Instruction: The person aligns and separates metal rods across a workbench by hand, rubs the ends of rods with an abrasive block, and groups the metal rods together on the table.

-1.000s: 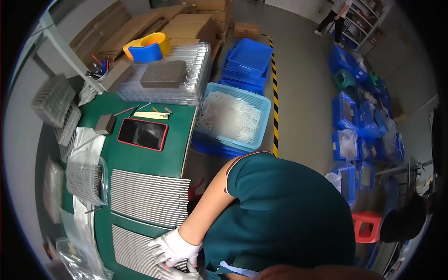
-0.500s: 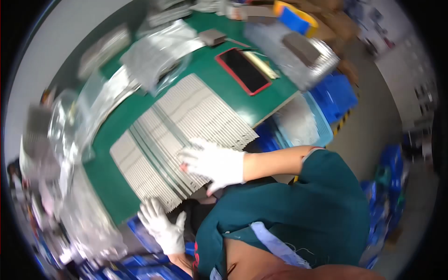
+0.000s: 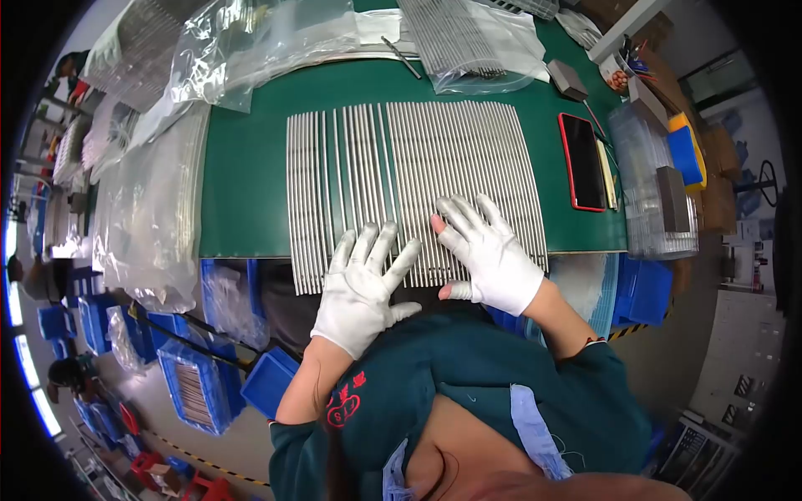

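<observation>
A row of thin metal rods lies side by side on the green table, their near ends reaching past its front edge. A few narrow gaps part the rods left of the middle. My left hand, in a white glove with greyed fingertips, rests with spread fingers over the near ends at the left. Over the right part lies my right hand, gloved too, fingers spread and flat on the rods. Two of its fingertips poke bare out of the glove. Neither hand grips anything.
A red-framed phone lies right of the rods, near a grey block. Clear plastic bags cover the left side. More rods lie in a bag at the back. Blue bins stand below at left.
My view has turned and levelled, so the rods now run nearly straight away from me. My left hand has come from beside the table's edge onto the near rod ends. The right stays over the rods.
</observation>
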Available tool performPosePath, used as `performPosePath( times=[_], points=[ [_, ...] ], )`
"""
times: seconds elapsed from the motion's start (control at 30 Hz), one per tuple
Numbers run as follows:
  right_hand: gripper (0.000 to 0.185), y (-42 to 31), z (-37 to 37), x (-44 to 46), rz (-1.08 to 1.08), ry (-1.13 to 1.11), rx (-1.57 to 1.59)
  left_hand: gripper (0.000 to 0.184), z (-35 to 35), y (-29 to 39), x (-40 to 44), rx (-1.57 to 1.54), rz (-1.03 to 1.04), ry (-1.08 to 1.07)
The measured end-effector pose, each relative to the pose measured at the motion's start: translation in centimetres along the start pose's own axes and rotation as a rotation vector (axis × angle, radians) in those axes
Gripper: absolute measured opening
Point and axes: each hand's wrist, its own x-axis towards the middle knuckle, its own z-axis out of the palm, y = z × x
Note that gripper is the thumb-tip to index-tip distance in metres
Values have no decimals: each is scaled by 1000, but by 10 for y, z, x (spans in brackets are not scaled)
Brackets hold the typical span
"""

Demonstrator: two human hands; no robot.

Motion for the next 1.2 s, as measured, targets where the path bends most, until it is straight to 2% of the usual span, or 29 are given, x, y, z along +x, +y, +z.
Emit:
performPosePath(
  times=[0.03,0.1,0.17,0.23,0.4,0.67,0.83,0.9,1.03,1.2],
  points=[
    [105,2,0,0,8,18,28,93,-5,-1,1,-40,17,15],
    [105,9,0,-2,31,57,84,95,-20,-14,-5,53,-104,51],
    [102,22,-1,-9,73,97,87,105,-19,-35,-18,199,-245,55],
    [100,38,3,-16,105,159,14,107,-17,-47,-27,223,-323,-7],
    [94,52,2,-17,169,128,-82,102,-9,-34,-15,116,-229,54],
    [83,50,4,-19,153,146,-87,96,-4,-1,14,-20,-5,-56],
    [82,50,4,-19,151,157,-91,100,-12,-7,21,31,-70,-82],
    [79,49,3,-19,142,179,-94,106,-4,-14,21,60,-85,3],
    [74,47,0,-17,128,202,-100,106,-3,-6,22,20,-65,-57],
    [72,48,2,-16,127,212,-95,104,-10,-17,9,19,-146,-50]
  ],
)
